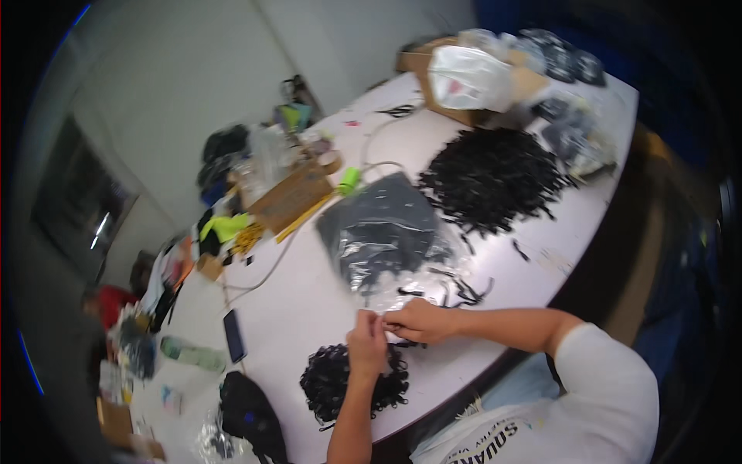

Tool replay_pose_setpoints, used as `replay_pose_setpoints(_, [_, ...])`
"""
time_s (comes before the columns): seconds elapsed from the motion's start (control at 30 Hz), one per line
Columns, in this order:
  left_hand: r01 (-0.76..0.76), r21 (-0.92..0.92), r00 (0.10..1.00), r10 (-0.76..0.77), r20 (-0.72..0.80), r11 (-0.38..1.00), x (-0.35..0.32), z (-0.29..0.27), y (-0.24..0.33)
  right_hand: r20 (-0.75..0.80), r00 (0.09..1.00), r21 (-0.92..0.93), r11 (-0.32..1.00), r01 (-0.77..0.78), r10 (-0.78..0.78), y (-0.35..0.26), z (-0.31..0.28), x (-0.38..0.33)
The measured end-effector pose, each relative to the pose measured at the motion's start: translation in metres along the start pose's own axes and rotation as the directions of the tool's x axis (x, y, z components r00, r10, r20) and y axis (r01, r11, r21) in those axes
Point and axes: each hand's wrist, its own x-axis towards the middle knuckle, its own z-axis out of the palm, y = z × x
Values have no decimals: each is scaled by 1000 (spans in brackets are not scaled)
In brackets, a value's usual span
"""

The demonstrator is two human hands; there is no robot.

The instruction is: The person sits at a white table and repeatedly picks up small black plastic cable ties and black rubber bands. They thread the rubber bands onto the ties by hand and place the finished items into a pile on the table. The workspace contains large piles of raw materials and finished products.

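Observation:
My left hand and my right hand meet at the fingertips over the near part of the white table. Both are closed in a pinch; what lies between the fingers is too small and blurred to make out. Just under and beside my left wrist lies a heap of small black looped pieces. Beyond my hands is a clear plastic bag with dark contents. A few loose black strips lie at its near right edge. Farther right sits a large pile of black strips.
A cardboard box with a white plastic bag stands at the far end. On the left are a cardboard tray, a green roll, a phone, a greenish bottle and a black bag. A cable crosses the table.

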Motion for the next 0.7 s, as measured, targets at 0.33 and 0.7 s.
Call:
replay_pose_setpoints(0.33, [65,17,998,-65,9,998,3,-5,-5,-337,894,-284,937,202,-295,44,35,15])
replay_pose_setpoints(0.7, [199,13,980,-199,28,980,-1,-31,17,-383,891,-307,943,129,-246,37,40,19])
